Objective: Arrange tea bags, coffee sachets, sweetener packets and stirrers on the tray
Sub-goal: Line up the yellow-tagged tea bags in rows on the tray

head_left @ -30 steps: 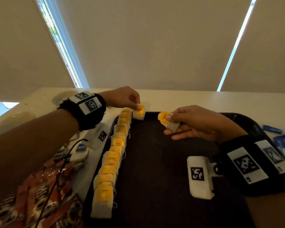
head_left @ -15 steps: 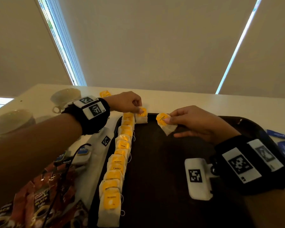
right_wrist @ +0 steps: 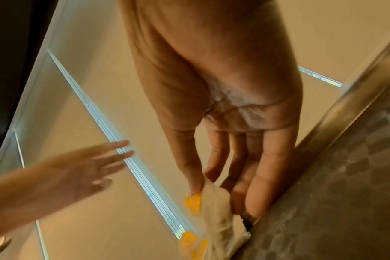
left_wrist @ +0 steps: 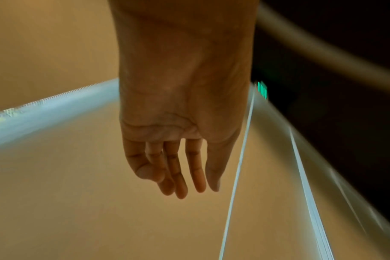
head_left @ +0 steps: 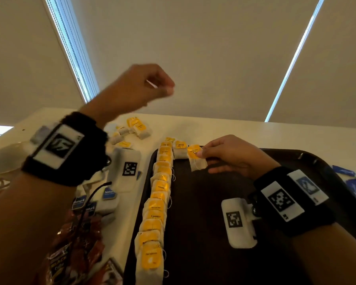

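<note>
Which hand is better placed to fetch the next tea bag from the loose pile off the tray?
Left. The left hand is raised, holds nothing, and is on the side of the loose pile beyond the tray corner. The right hand is busy pinching a tea bag at the tray's far edge.

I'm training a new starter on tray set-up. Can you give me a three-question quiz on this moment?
1. True or false: the left hand is holding a tea bag.
2. Which hand pinches a tea bag at the tray's far edge?
A. left
B. right
C. both
3. Fill in: the row of tea bags runs along the tray's ____ side.

Key: 1. False, it is raised in the air and the left wrist view shows loose fingers holding nothing. 2. B, the right hand. 3. Left.
</note>
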{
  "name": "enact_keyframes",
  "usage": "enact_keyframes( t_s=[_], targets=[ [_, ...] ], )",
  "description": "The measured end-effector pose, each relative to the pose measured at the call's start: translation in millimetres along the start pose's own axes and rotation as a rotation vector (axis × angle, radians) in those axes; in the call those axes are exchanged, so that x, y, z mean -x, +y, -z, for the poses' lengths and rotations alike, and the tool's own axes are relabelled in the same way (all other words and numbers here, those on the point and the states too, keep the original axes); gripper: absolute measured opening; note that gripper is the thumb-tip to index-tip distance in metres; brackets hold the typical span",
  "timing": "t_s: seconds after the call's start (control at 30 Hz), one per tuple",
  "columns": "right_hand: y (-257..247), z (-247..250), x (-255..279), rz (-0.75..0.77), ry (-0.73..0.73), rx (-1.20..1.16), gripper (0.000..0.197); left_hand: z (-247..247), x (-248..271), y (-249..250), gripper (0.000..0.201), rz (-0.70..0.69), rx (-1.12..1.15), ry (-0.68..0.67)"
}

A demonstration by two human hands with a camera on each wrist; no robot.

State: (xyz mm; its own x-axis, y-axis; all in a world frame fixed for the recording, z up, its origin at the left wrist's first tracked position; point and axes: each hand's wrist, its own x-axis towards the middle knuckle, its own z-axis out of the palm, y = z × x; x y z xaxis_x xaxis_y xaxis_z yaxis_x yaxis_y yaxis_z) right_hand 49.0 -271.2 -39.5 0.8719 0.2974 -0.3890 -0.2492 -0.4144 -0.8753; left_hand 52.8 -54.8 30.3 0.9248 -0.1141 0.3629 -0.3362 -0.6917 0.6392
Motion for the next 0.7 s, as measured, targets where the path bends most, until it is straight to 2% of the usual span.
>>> enact_keyframes(
  t_s=[0.1,0.2,0.3,0.37,0.43,0.53,0.7],
  targets=[
    [-2.8,-6.8,-8.1,-0.005,0.037,-0.013,0.012,43.0,27.1,11.2,0.013,-0.045,0.131,0.211],
    [-8.2,-14.5,-17.2,-0.055,-0.007,-0.051,0.007,74.8,51.4,-3.1,0.01,-0.046,0.266,0.358],
    [-11.6,-20.3,-25.0,-0.111,-0.033,-0.055,0.005,91.0,68.2,-23.3,0.038,0.003,0.338,0.43],
    [-12.5,-22.5,-30.5,-0.139,-0.045,-0.086,0.006,97.0,71.9,-36.3,0.049,0.031,0.339,0.437],
    [-11.3,-25.3,-34.1,-0.163,-0.066,-0.136,0.006,99.9,73.6,-43.8,0.042,0.046,0.34,0.443],
    [-9.9,-31.2,-38.1,-0.138,-0.03,-0.107,0.009,101.6,76.8,-44.8,0.014,0.034,0.355,0.466],
    [-9.9,-37.4,-43.4,-0.062,0.112,0.047,0.012,96.3,80.4,-36.3,0.011,-0.013,0.354,0.42]
  ],
)
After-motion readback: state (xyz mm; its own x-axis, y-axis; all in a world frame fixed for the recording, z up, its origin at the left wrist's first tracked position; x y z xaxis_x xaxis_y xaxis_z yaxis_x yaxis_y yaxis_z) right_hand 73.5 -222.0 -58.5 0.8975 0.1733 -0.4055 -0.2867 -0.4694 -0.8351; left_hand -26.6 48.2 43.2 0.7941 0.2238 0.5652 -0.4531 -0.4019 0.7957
